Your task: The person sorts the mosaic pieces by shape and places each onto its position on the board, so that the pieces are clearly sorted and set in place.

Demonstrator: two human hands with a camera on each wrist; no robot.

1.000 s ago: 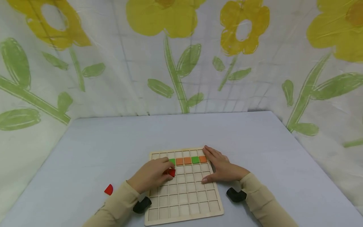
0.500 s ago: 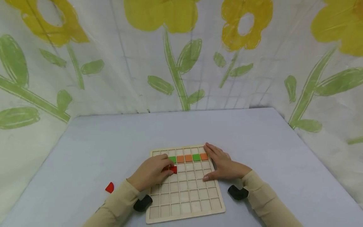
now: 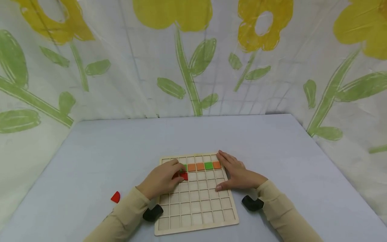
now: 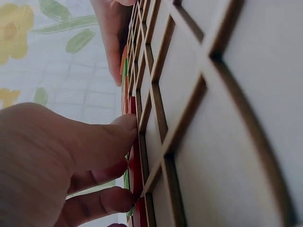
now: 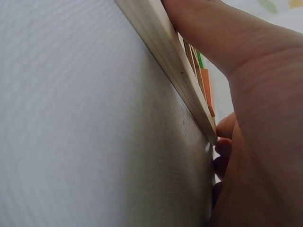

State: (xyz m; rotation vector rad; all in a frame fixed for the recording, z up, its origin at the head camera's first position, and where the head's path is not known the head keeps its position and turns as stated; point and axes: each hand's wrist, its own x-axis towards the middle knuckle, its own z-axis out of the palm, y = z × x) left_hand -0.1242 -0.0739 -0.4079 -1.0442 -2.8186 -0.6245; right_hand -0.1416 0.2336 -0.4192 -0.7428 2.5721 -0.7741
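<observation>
A pale wooden grid board [image 3: 196, 207] lies at the front middle of the table. In its second row from the far side sit orange tiles [image 3: 200, 166] and green tiles [image 3: 208, 165]. My left hand [image 3: 160, 179] pinches a red tile [image 3: 184, 176] at the row below, on the left side; the fingers hide part of it. Red pieces [image 4: 137, 172] show under the thumb and fingertips in the left wrist view. Along the board's right edge rests my right hand [image 3: 242, 175], fingers fairly straight at the far corner and thumb on the frame.
A loose red quarter-circle piece [image 3: 116, 197] lies on the white table [image 3: 90, 161], left of the board. Each wrist carries a black band or mount [image 3: 153, 213]. Behind the table hangs a flower-printed cloth [image 3: 121, 84].
The left hand, with the red tile, has edged slightly toward the board's far side, up against the coloured row. The right hand keeps its place. The head view has shifted slightly.
</observation>
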